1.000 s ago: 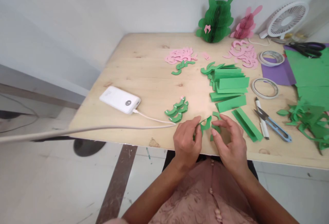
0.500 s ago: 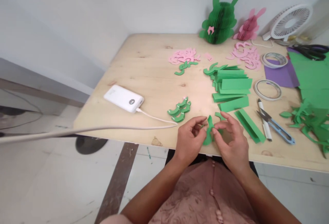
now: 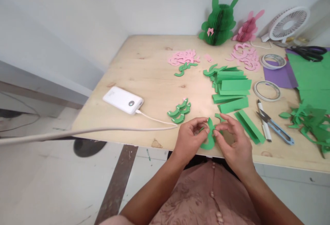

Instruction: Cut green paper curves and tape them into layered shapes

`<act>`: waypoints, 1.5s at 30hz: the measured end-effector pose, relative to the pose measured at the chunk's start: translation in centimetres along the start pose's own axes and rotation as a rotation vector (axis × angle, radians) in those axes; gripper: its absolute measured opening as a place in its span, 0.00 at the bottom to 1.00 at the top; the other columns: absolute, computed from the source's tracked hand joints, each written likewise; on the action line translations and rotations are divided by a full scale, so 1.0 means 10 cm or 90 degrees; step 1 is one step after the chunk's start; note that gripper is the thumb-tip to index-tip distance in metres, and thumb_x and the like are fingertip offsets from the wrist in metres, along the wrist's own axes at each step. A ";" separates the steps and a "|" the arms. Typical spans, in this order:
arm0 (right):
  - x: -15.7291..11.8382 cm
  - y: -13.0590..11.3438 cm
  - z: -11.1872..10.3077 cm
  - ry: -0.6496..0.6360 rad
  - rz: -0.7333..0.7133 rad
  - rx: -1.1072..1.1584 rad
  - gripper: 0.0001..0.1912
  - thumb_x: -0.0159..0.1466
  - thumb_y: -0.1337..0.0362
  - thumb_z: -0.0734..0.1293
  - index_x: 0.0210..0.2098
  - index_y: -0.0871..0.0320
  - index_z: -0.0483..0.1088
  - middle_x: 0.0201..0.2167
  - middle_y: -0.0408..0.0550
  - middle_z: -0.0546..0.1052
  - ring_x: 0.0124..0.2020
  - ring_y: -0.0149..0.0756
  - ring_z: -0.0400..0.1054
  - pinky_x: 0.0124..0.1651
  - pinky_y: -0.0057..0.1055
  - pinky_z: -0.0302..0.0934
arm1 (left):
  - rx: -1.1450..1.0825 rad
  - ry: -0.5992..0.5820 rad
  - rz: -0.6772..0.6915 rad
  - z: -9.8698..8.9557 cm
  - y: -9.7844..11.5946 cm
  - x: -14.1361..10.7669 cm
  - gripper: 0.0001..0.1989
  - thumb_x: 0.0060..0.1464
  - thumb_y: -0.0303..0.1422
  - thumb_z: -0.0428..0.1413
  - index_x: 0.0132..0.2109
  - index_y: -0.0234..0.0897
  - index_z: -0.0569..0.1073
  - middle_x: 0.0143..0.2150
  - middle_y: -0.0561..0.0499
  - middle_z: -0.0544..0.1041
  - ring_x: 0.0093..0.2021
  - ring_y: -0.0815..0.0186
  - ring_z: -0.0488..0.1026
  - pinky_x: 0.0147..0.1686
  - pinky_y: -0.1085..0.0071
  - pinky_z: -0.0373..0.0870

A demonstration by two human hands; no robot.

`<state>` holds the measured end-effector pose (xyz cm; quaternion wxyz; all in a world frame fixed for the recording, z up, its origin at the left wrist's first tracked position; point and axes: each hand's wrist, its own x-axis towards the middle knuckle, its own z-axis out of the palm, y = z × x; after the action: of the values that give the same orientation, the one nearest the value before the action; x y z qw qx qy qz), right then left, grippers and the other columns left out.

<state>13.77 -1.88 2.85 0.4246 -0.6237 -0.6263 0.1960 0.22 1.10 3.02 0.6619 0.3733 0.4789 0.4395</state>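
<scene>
Near the table's front edge, a curved green paper piece (image 3: 209, 142) is pinched between both hands. My left hand (image 3: 192, 137) is closed on its left side, with thumb and forefinger together. My right hand (image 3: 233, 140) pinches its right side with thumb and finger. Another green cutout (image 3: 218, 117) lies just beyond my right fingertips. Left of the hands sits a small stack of curved green pieces (image 3: 180, 110). Folded green strips (image 3: 234, 85) are piled beyond my right hand, and one more folded strip (image 3: 249, 127) lies to its right.
A white power bank (image 3: 123, 100) with a cable lies left. Scissors (image 3: 277, 128), a white pen (image 3: 265, 125) and tape rolls (image 3: 267, 90) are at right. Green scraps (image 3: 311, 123) lie far right. Behind are pink cutouts (image 3: 183, 57), paper rabbits (image 3: 220, 25) and a fan (image 3: 288, 24).
The green piece between my hands has turned slightly, and more of its curved lower part shows at the left. The whole view has shifted a little.
</scene>
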 end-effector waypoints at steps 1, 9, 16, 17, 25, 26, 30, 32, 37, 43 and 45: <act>0.00 0.00 0.00 -0.003 0.009 0.008 0.22 0.61 0.64 0.65 0.54 0.53 0.63 0.31 0.45 0.77 0.41 0.43 0.72 0.53 0.52 0.58 | -0.018 0.005 -0.018 0.01 0.01 0.00 0.13 0.42 0.31 0.62 0.39 0.33 0.77 0.30 0.51 0.75 0.29 0.70 0.70 0.25 0.76 0.68; -0.02 -0.01 -0.06 -0.013 0.110 0.142 0.10 0.63 0.62 0.64 0.45 0.53 0.69 0.41 0.49 0.78 0.47 0.41 0.70 0.53 0.45 0.61 | -0.086 0.044 -0.059 0.08 0.06 -0.01 0.10 0.40 0.30 0.63 0.33 0.31 0.76 0.27 0.54 0.72 0.24 0.74 0.66 0.23 0.78 0.67; 0.00 -0.02 -0.09 -0.030 0.181 0.224 0.07 0.63 0.60 0.65 0.39 0.54 0.72 0.42 0.49 0.78 0.47 0.42 0.71 0.53 0.45 0.62 | -0.083 0.035 -0.050 0.09 0.03 -0.01 0.11 0.39 0.31 0.63 0.33 0.32 0.76 0.27 0.53 0.74 0.24 0.73 0.68 0.22 0.78 0.68; 0.00 -0.02 -0.09 -0.031 0.181 0.231 0.07 0.63 0.59 0.65 0.38 0.54 0.72 0.43 0.49 0.78 0.47 0.42 0.71 0.53 0.46 0.62 | -0.082 0.032 -0.046 0.09 0.03 -0.01 0.10 0.39 0.31 0.63 0.33 0.32 0.76 0.27 0.53 0.74 0.24 0.73 0.68 0.22 0.78 0.68; 0.04 -0.07 -0.09 -0.058 0.137 0.164 0.05 0.62 0.61 0.65 0.33 0.55 0.71 0.39 0.48 0.77 0.45 0.41 0.71 0.50 0.43 0.64 | -0.049 0.020 -0.020 0.08 -0.02 0.00 0.10 0.42 0.32 0.63 0.34 0.32 0.78 0.26 0.53 0.75 0.23 0.73 0.67 0.22 0.77 0.66; 0.04 -0.07 -0.09 -0.060 0.125 0.142 0.05 0.62 0.62 0.64 0.33 0.55 0.71 0.39 0.48 0.77 0.45 0.41 0.70 0.50 0.43 0.63 | -0.045 0.018 -0.017 0.08 -0.02 0.00 0.10 0.42 0.32 0.63 0.34 0.32 0.79 0.26 0.53 0.75 0.23 0.73 0.66 0.23 0.77 0.65; 0.04 -0.07 -0.08 -0.061 0.078 0.063 0.05 0.62 0.62 0.63 0.33 0.54 0.70 0.38 0.47 0.77 0.45 0.43 0.70 0.49 0.44 0.63 | -0.037 0.025 -0.002 0.07 -0.01 0.00 0.08 0.42 0.29 0.62 0.34 0.33 0.80 0.27 0.52 0.77 0.24 0.72 0.68 0.25 0.76 0.66; 0.05 -0.07 -0.08 -0.059 0.062 0.044 0.04 0.62 0.63 0.63 0.33 0.54 0.69 0.38 0.47 0.77 0.44 0.42 0.70 0.48 0.43 0.63 | -0.037 0.026 0.004 0.08 0.00 0.00 0.08 0.42 0.28 0.62 0.34 0.33 0.80 0.28 0.51 0.79 0.27 0.71 0.71 0.29 0.75 0.69; 0.07 -0.07 -0.08 -0.056 0.048 0.029 0.05 0.62 0.63 0.63 0.32 0.54 0.69 0.36 0.47 0.76 0.41 0.41 0.70 0.46 0.41 0.63 | -0.040 0.022 0.017 0.09 -0.01 0.01 0.08 0.42 0.26 0.61 0.33 0.34 0.81 0.30 0.50 0.81 0.32 0.66 0.75 0.35 0.71 0.72; 0.05 -0.05 -0.06 -0.064 0.054 0.047 0.04 0.63 0.63 0.63 0.32 0.54 0.69 0.36 0.46 0.75 0.42 0.40 0.69 0.47 0.40 0.61 | -0.055 0.039 0.016 0.11 -0.04 0.01 0.11 0.40 0.27 0.62 0.36 0.34 0.80 0.31 0.50 0.81 0.34 0.65 0.76 0.35 0.71 0.74; 0.05 -0.04 -0.05 -0.062 0.056 0.055 0.04 0.63 0.63 0.63 0.32 0.54 0.69 0.35 0.46 0.75 0.42 0.39 0.68 0.48 0.39 0.60 | -0.065 0.038 0.013 0.11 -0.04 0.02 0.11 0.40 0.27 0.62 0.36 0.34 0.80 0.32 0.50 0.81 0.34 0.66 0.76 0.34 0.73 0.73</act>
<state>13.97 -1.65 3.63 0.4114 -0.6214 -0.6090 0.2716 1.38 1.05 2.91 0.6609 0.3309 0.4717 0.4808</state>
